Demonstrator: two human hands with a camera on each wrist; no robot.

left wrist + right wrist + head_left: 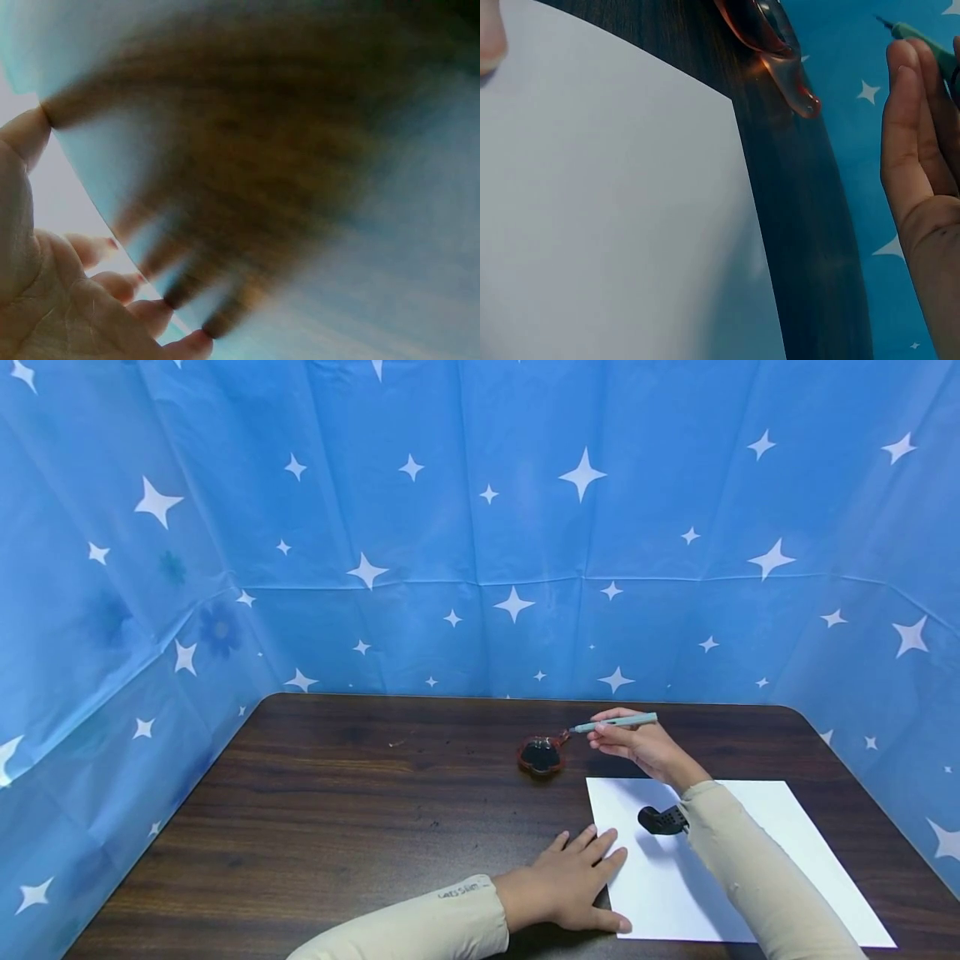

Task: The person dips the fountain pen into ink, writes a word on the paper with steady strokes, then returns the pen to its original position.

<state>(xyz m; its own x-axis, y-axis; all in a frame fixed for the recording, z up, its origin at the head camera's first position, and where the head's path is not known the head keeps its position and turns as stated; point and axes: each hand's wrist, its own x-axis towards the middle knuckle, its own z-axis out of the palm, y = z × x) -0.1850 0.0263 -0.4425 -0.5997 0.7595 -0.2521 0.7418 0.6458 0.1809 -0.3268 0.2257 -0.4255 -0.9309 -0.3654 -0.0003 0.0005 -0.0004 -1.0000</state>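
Observation:
In the head view my right hand [637,745] pinches a slim pale green brush [626,721], held nearly level above the far side of the table. The brush's dark tip points left, beside the short handle of a translucent red dish [522,762] with black ink [542,753] in it. In the right wrist view the dish's handle [801,94] and the brush's pointed tip [883,21] show apart. My left hand [566,883] rests with spread fingers across the left edge of a white sheet of paper [652,893]. The left wrist view shows its palm [45,300].
The dark wood table [337,827] has a few small specks on it. A blue curtain [450,527] with white stars stands behind the table and along both sides. A black wrist camera [662,820] hangs below the right wrist, over the paper.

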